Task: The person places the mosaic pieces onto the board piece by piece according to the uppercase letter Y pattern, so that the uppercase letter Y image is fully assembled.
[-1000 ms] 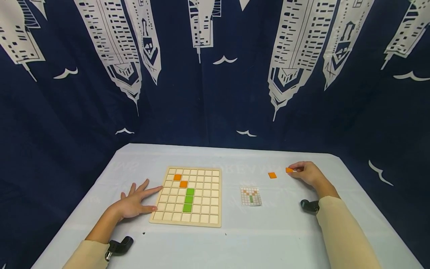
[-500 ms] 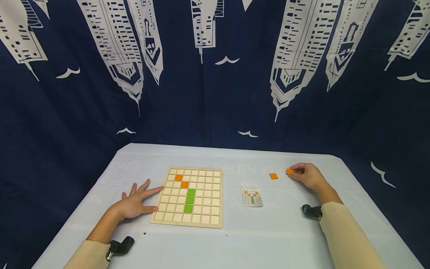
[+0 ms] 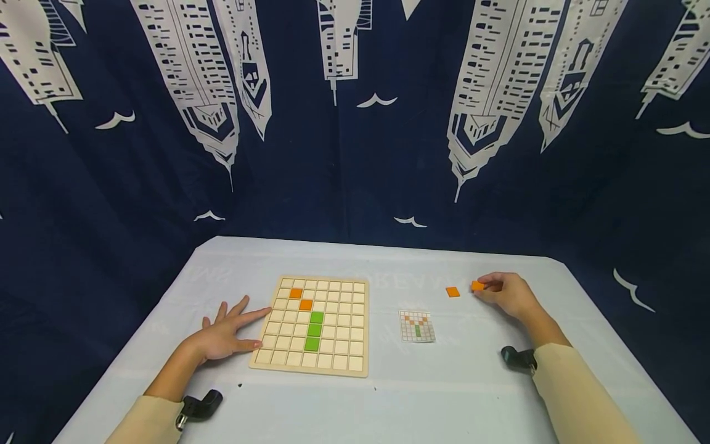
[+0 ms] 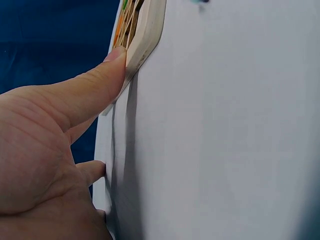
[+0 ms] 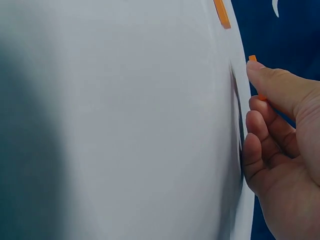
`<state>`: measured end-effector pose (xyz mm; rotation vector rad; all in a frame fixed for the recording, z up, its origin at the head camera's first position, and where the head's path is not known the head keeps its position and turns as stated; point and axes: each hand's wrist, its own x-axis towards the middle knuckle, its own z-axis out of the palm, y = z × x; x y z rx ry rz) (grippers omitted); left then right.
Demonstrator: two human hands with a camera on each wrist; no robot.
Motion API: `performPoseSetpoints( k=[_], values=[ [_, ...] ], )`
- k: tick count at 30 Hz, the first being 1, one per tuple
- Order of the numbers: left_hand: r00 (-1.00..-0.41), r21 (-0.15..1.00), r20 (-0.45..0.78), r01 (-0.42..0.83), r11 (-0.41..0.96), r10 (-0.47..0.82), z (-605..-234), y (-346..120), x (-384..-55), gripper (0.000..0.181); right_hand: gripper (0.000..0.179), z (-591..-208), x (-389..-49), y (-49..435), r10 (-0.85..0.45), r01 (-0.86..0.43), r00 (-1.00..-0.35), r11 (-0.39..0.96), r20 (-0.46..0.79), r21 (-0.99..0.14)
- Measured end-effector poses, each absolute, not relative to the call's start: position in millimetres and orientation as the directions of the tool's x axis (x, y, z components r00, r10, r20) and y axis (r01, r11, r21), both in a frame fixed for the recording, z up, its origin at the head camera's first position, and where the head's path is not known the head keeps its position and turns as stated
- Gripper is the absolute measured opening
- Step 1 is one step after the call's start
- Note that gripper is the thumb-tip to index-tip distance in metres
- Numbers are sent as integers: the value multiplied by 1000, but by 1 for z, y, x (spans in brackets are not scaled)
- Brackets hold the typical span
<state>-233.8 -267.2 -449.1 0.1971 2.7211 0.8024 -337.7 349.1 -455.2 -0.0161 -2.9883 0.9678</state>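
Observation:
A wooden grid board (image 3: 308,371) lies left of the table's middle, filled with cream squares. Set in it are two orange tiles, one of them the lower orange tile (image 3: 306,304), and a column of three green tiles, among them the middle green tile (image 3: 314,330). My left hand (image 3: 220,336) spreads its fingers at the board's left edge; the thumb touches the rim, as the left wrist view shows too. At the right, my right hand (image 3: 507,295) pinches an orange tile (image 3: 477,286) between thumb and fingers. Another orange tile (image 3: 452,292) lies flat on the table just left of it.
A small printed pattern card (image 3: 417,327) with a coloured grid lies between the board and the right hand. The white-covered table (image 3: 432,401) ends at the back against a dark blue curtain (image 3: 344,160). A black wrist-worn device (image 3: 202,405) juts from the left sleeve.
My right hand has come slightly down and toward me with the orange tile still pinched. The left hand stays at the board, and the whole view has shifted a little.

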Motion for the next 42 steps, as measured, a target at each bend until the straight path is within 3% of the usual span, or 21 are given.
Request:
performPoseSetpoints(
  k=[20,42],
  values=[
    [-946,553,-243,47,832,215,-447,-266,-233,85,40,-453,-308,326,-67,-126,-991,754,117,-645],
    [-944,543,-253,42,839,212,-448,-267,-233,86,32,-455,-276,263,-175,-250,-967,548,183,-798]
  ],
)
